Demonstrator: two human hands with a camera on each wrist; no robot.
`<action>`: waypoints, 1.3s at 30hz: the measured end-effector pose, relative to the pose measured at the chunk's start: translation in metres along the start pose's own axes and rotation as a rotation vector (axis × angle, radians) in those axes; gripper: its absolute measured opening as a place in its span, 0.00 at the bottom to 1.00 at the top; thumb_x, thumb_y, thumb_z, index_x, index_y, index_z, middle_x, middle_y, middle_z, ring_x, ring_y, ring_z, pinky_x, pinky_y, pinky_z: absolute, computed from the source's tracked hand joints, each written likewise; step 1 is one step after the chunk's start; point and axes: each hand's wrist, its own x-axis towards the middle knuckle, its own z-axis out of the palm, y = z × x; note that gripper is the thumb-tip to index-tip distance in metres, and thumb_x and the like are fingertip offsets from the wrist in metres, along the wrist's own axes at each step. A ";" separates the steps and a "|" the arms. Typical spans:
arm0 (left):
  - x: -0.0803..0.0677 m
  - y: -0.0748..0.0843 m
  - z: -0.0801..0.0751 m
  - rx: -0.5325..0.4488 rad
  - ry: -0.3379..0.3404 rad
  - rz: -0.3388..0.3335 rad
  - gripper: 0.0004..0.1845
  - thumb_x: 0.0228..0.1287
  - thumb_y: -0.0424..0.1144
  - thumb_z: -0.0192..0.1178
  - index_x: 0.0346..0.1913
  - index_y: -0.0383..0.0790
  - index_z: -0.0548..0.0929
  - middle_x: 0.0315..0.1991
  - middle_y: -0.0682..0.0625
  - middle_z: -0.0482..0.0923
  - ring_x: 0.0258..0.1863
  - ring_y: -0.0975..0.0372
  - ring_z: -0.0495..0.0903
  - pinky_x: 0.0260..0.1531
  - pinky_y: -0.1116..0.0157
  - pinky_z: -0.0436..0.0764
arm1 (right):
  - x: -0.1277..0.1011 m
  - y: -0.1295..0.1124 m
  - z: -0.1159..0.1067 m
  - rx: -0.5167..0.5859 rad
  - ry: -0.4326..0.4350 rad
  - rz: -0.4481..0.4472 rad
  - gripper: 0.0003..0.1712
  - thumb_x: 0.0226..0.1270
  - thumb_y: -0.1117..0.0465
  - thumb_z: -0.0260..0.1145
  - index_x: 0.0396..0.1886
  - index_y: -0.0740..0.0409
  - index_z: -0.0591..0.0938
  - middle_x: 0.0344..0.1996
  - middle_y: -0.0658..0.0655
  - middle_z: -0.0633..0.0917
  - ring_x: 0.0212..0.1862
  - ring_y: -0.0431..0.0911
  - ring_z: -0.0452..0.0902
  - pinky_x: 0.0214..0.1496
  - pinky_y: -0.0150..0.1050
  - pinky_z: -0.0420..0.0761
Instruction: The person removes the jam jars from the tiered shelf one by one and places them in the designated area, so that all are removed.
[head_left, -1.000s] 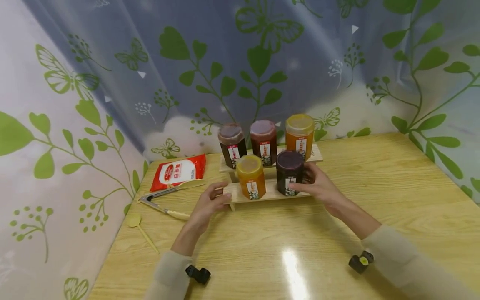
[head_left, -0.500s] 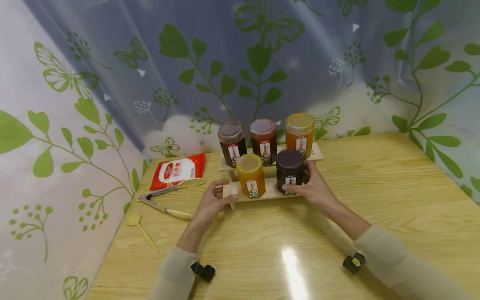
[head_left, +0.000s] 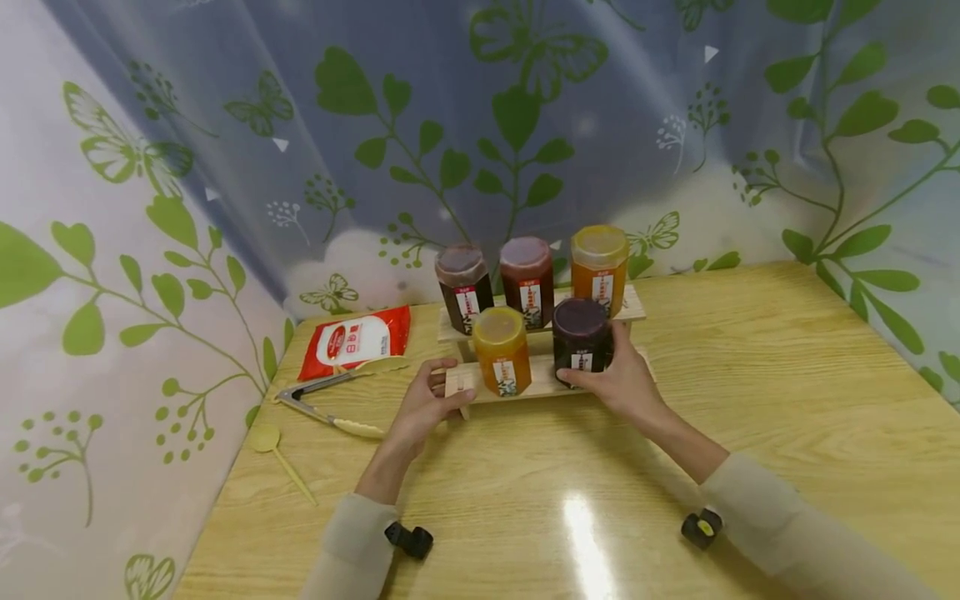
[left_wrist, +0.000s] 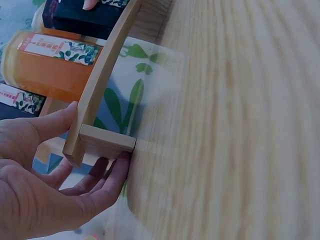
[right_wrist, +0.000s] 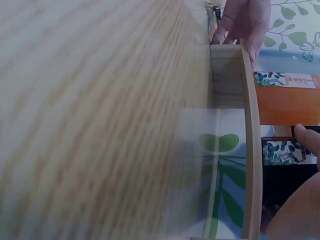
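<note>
A two-step wooden rack (head_left: 542,387) stands on the table with jars on both steps. My left hand (head_left: 422,410) holds the left end of the lower step; in the left wrist view the thumb lies on the board (left_wrist: 99,80) and the fingers curl beneath it. My right hand (head_left: 632,382) grips a dark jar (head_left: 581,329) at the right of that step, thumb across the front label, other fingers partly hidden behind. Left of it stands an orange jar (head_left: 501,350). On the upper step are a dark jar (head_left: 462,287), a reddish jar (head_left: 527,279) and another orange jar (head_left: 600,262).
A red and white packet (head_left: 356,342) lies left of the rack. Tongs (head_left: 318,387) with cream tips and a yellow spoon (head_left: 281,458) lie near it. A leaf-patterned curtain (head_left: 450,125) hangs behind the wooden table (head_left: 750,375).
My right hand has shifted left round the dark jar, its thumb sliding further across the label. The left hand has moved slightly right, with more of its thumb on the rack.
</note>
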 end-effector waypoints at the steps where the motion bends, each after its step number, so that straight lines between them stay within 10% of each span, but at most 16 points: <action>1: 0.000 0.000 0.000 0.002 -0.001 -0.004 0.34 0.64 0.33 0.73 0.71 0.42 0.69 0.62 0.37 0.73 0.52 0.52 0.80 0.45 0.59 0.83 | -0.001 0.000 -0.001 -0.017 0.001 0.000 0.57 0.58 0.51 0.82 0.78 0.60 0.58 0.69 0.69 0.72 0.71 0.65 0.67 0.70 0.66 0.67; 21: 0.003 0.009 0.000 0.093 -0.022 -0.009 0.34 0.64 0.34 0.73 0.69 0.41 0.69 0.60 0.36 0.72 0.49 0.53 0.78 0.41 0.61 0.81 | -0.022 0.011 -0.054 0.048 -0.055 0.000 0.56 0.59 0.56 0.82 0.82 0.57 0.60 0.72 0.67 0.72 0.73 0.63 0.65 0.70 0.65 0.67; 31: 0.001 0.009 -0.002 0.088 -0.006 -0.018 0.34 0.65 0.34 0.72 0.70 0.43 0.68 0.61 0.37 0.72 0.50 0.52 0.78 0.42 0.61 0.81 | -0.019 0.025 -0.093 -0.008 -0.008 0.048 0.53 0.61 0.54 0.81 0.81 0.55 0.62 0.69 0.65 0.73 0.68 0.57 0.70 0.52 0.29 0.75; 39: 0.000 0.007 -0.001 0.062 -0.025 -0.010 0.34 0.65 0.34 0.72 0.70 0.41 0.67 0.59 0.36 0.72 0.48 0.53 0.79 0.43 0.60 0.81 | -0.013 0.042 -0.124 -0.009 0.056 0.063 0.51 0.63 0.54 0.80 0.80 0.57 0.64 0.67 0.57 0.74 0.63 0.44 0.72 0.49 0.22 0.75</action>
